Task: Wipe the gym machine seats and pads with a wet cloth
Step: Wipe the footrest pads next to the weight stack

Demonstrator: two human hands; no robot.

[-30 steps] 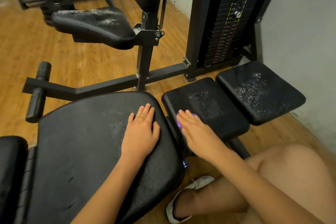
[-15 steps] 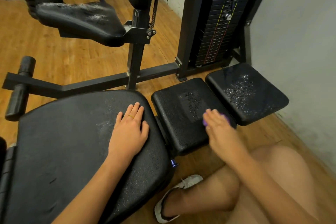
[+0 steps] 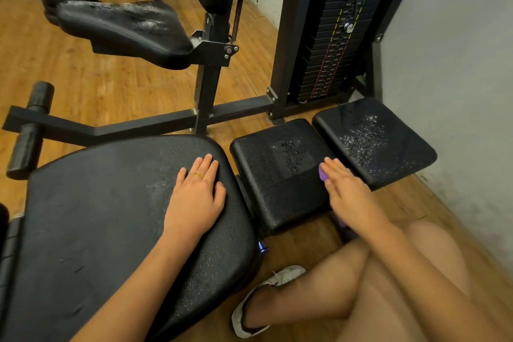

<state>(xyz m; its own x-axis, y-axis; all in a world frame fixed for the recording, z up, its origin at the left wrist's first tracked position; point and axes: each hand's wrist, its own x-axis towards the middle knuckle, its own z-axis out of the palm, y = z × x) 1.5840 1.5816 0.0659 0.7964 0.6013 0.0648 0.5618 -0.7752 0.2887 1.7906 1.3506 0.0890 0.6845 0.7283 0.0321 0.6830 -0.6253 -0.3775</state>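
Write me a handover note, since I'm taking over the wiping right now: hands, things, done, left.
Left hand: flat on the large seat, holding nothing.
Right hand: straight fingers press the purple cloth onto the middle pad near its right edge.
Done: a near band of the middle pad looks wiped.
To do: droplets on its far part and the right pad; streaks on the rear seat.

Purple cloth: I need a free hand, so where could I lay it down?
Far pad by the wall: bare, though wet. Big seat: free left of the left hand. Middle pad: crowded at its right edge, where the right hand presses the cloth.
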